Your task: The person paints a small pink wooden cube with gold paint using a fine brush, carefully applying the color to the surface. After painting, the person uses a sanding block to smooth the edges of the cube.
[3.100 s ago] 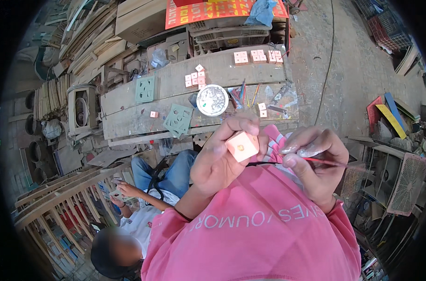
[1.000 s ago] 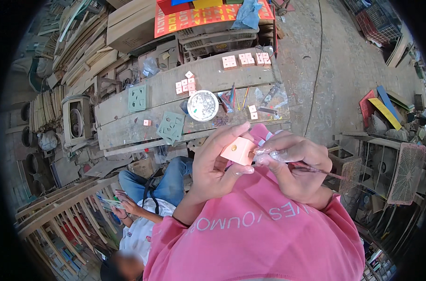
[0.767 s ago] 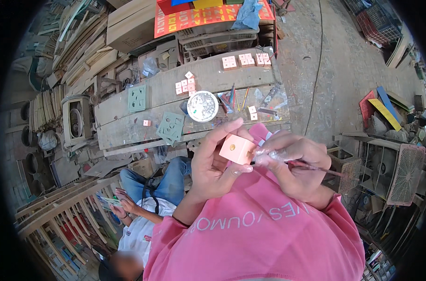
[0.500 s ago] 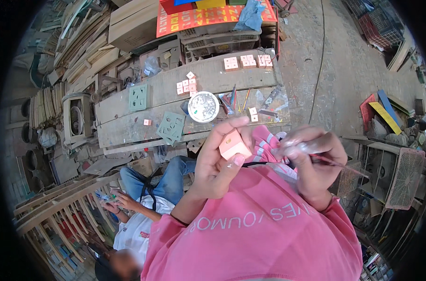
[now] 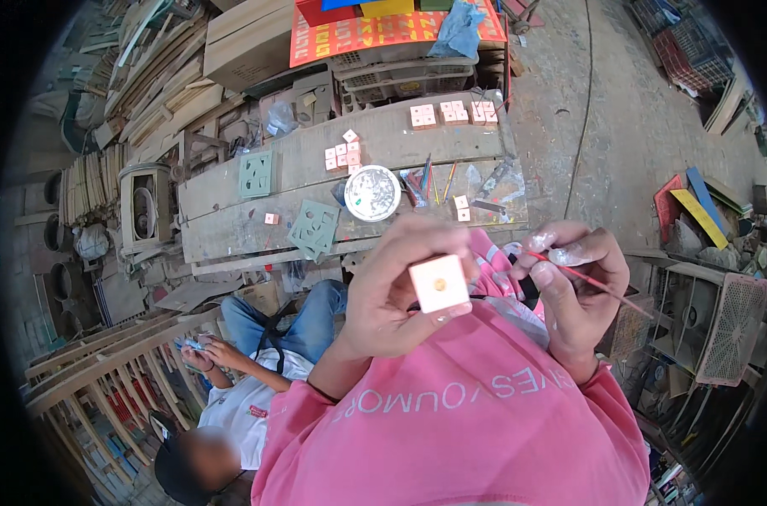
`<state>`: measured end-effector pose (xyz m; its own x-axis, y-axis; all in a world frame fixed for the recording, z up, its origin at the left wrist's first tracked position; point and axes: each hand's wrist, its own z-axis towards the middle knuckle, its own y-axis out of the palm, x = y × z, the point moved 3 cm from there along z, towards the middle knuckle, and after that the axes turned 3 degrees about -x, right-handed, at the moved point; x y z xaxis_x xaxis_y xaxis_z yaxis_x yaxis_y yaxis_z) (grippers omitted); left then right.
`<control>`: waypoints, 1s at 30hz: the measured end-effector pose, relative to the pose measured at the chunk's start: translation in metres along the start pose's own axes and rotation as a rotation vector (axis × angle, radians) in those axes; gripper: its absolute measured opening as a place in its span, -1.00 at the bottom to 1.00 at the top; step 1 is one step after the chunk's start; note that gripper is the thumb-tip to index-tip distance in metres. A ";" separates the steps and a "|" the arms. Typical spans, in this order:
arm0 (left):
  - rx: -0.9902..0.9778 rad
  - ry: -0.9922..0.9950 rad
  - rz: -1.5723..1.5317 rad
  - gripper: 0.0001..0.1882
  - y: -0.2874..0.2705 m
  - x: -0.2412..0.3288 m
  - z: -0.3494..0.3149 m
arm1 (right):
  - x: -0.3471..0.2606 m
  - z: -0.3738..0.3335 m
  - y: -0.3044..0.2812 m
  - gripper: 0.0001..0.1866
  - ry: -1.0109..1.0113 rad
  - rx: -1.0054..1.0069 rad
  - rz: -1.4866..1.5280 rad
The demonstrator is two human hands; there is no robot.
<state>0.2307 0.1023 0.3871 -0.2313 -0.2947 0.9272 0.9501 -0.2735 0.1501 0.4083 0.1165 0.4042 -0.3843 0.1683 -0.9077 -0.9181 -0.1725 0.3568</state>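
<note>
My left hand (image 5: 392, 291) is closed round a pale pink block (image 5: 441, 285), a cube held up in front of my chest. One face with a yellowish dot in its middle is turned up toward me. To the right, my right hand (image 5: 581, 282) pinches a thin red stick (image 5: 590, 279) that looks like a paintbrush, slanting down to the right between thumb and fingers. Whitish smears mark those fingers. Block and stick are apart. Beyond my hands, a round white-rimmed tub (image 5: 372, 193) stands on the wooden bench (image 5: 223, 221).
On the bench sit a cluster of pink blocks (image 5: 343, 155), more block groups (image 5: 453, 112), two blocks (image 5: 462, 208), a lone block (image 5: 271, 218), green stencil plates (image 5: 313, 228) and several pencils or brushes (image 5: 435, 181). A seated person (image 5: 261, 379) is at my left; crates (image 5: 404, 80) stand behind.
My left hand has turned the block so its dotted face points up at me, and moved it slightly right. In my right hand the red stick now shows more fully.
</note>
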 end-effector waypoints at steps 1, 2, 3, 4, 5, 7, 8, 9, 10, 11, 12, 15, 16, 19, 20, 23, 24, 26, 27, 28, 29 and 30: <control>0.042 -0.027 -0.057 -0.41 0.000 0.000 0.000 | -0.001 0.001 0.000 -0.82 -0.006 -0.016 0.002; 0.091 -0.057 -0.114 -0.39 0.002 0.003 -0.002 | -0.003 0.001 0.001 -0.82 -0.007 -0.038 0.004; 0.139 -0.087 -0.171 -0.36 0.003 0.004 -0.005 | -0.005 0.000 0.001 -0.82 -0.019 -0.069 -0.020; 0.187 -0.091 -0.195 -0.33 0.004 0.000 -0.010 | -0.006 0.000 0.002 -0.82 -0.032 -0.099 -0.044; 0.162 -0.063 -0.179 -0.33 0.003 -0.001 -0.011 | -0.008 -0.001 0.002 -0.82 -0.045 -0.129 -0.067; 0.111 -0.007 -0.145 -0.34 0.001 -0.003 -0.012 | -0.009 0.000 0.000 -0.81 -0.143 -0.215 -0.170; 0.087 0.019 -0.151 -0.38 -0.001 -0.004 -0.011 | -0.010 0.002 0.002 -0.80 -0.184 -0.250 -0.206; 0.063 0.046 -0.156 -0.42 -0.002 -0.005 -0.011 | -0.011 0.002 0.004 -0.79 -0.226 -0.286 -0.243; 0.039 0.072 -0.161 -0.46 -0.002 -0.006 -0.011 | -0.010 0.002 0.008 -0.79 -0.244 -0.281 -0.235; 0.049 0.068 -0.149 -0.47 -0.002 -0.007 -0.013 | -0.010 0.002 0.009 -0.80 -0.233 -0.289 -0.236; 0.059 0.063 -0.136 -0.48 -0.002 -0.007 -0.015 | -0.009 0.001 0.010 -0.80 -0.223 -0.297 -0.237; 0.036 0.032 -0.098 -0.47 -0.004 -0.005 -0.017 | -0.006 0.000 0.014 -0.82 -0.218 -0.299 -0.242; 0.019 0.020 -0.086 -0.46 -0.005 -0.003 -0.017 | -0.006 0.000 0.014 -0.82 -0.220 -0.295 -0.245; 0.022 -0.044 -0.018 -0.31 -0.008 -0.006 -0.022 | -0.006 0.000 0.016 -0.83 -0.225 -0.301 -0.281; 0.062 -0.093 -0.047 -0.28 -0.007 -0.005 -0.022 | -0.005 -0.001 0.015 -0.84 -0.167 -0.249 -0.281; 0.163 -0.228 -0.260 -0.30 0.008 0.009 -0.016 | -0.004 -0.007 0.013 -0.85 -0.043 -0.136 -0.275; 0.075 -0.176 -0.271 -0.32 0.002 0.004 -0.021 | -0.004 -0.008 0.013 -0.85 -0.034 -0.133 -0.269; 0.056 -0.148 -0.262 -0.35 -0.001 0.003 -0.023 | -0.004 -0.007 0.013 -0.84 -0.076 -0.132 -0.258; 0.124 -0.172 -0.241 -0.37 0.000 0.005 -0.023 | -0.004 -0.005 0.014 -0.83 -0.126 -0.134 -0.253; 0.192 -0.197 -0.220 -0.38 -0.001 0.005 -0.023 | -0.004 -0.005 0.015 -0.83 -0.177 -0.137 -0.247; 0.204 -0.184 -0.197 -0.39 -0.002 0.005 -0.024 | -0.004 -0.005 0.015 -0.81 -0.186 -0.170 -0.224; 0.216 -0.171 -0.173 -0.39 -0.005 0.003 -0.025 | -0.005 -0.006 0.016 -0.80 -0.195 -0.203 -0.200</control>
<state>0.2205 0.0796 0.3801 -0.3723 -0.0978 0.9229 0.9264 -0.1001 0.3631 0.3961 0.1073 0.4127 -0.2275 0.3975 -0.8890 -0.9468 -0.3038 0.1064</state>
